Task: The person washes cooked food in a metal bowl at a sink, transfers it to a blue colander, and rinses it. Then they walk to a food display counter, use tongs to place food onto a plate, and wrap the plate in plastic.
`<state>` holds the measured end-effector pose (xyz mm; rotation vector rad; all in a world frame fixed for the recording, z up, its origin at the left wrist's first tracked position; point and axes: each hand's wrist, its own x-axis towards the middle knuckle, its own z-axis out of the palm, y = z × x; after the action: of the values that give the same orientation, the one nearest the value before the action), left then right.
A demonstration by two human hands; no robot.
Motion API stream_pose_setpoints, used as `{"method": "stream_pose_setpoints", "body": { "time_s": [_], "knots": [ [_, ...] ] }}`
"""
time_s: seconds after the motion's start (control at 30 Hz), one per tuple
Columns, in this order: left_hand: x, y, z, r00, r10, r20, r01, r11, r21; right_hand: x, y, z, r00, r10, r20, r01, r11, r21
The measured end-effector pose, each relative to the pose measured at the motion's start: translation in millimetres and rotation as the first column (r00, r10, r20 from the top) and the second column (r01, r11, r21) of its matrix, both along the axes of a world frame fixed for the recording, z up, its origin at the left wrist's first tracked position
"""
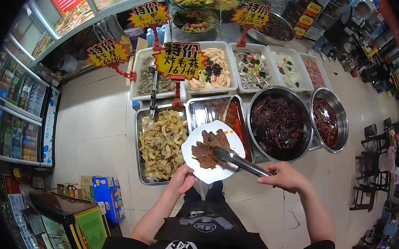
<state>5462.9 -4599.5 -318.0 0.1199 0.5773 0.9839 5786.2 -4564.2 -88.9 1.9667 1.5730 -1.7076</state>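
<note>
My left hand (182, 179) grips the lower left rim of a white plate (200, 175), which is held over the front of the food display. Dark brown slices of sauced meat (210, 147) lie on the plate, with orange oil drops near its upper rim. My right hand (285, 176) is closed around the handle of black-tipped metal tongs (248, 164). The tong tips rest on the meat. Partly hidden behind the plate is a steel tray (235, 110) with red oil and more brown meat. Left of the plate stands a steel tray of fried mushrooms (161, 144).
Steel bowls of dark red food (280, 123) and reddish meat in sauce (324, 118) stand to the right. White tubs of tofu skin strips (214, 66) and others line the row behind. Price signs (180, 60) stick up on clips. A person (345, 27) stands far right.
</note>
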Motion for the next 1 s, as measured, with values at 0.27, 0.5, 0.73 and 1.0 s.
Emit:
{"method": "stream_pose_setpoints", "body": {
  "time_s": [0.27,0.5,0.73,1.0],
  "knots": [
    [-16.4,5.4,16.4,0.999,0.007,-0.046,-0.007,1.000,0.004,13.9,-19.0,21.6,0.982,0.017,0.189,-0.051,0.984,0.172],
    [-15.7,9.2,23.7,0.999,-0.018,-0.050,0.019,1.000,0.021,-12.7,-22.0,12.9,0.970,0.094,0.224,-0.164,0.934,0.318],
    [-15.8,13.7,22.7,0.997,-0.065,-0.043,0.067,0.997,0.046,-7.6,-49.0,8.3,0.980,0.016,0.199,-0.109,0.877,0.468],
    [27.2,26.8,57.8,0.999,-0.042,-0.035,0.043,0.998,0.045,19.4,-86.1,15.7,0.974,-0.092,0.209,-0.054,0.797,0.601]
  ]
}}
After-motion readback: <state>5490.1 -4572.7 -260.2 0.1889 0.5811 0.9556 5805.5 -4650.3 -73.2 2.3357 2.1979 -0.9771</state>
